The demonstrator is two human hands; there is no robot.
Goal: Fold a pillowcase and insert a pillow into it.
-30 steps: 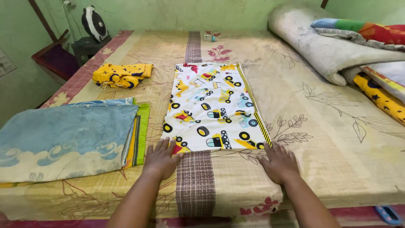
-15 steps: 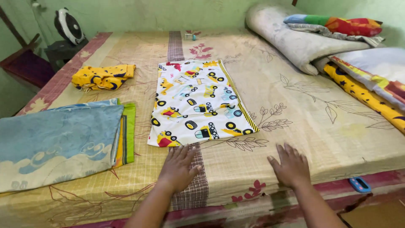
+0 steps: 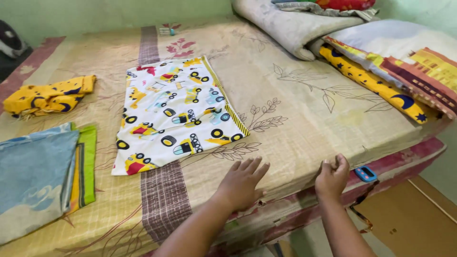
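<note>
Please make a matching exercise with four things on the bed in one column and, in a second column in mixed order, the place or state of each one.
Things:
1. white cloth with vehicle print
2. yellow crumpled cloth
3. blue folded cloth
4. left hand

Places or states:
A. lies on a green-edged folded cloth at the bed's left edge
B. lies bunched up, far left of the bed
C. rests flat, palm down, near the bed's front edge
D. lies spread flat in the middle of the bed

Pairs: 1-D, 2-B, 3-A, 4-C
</note>
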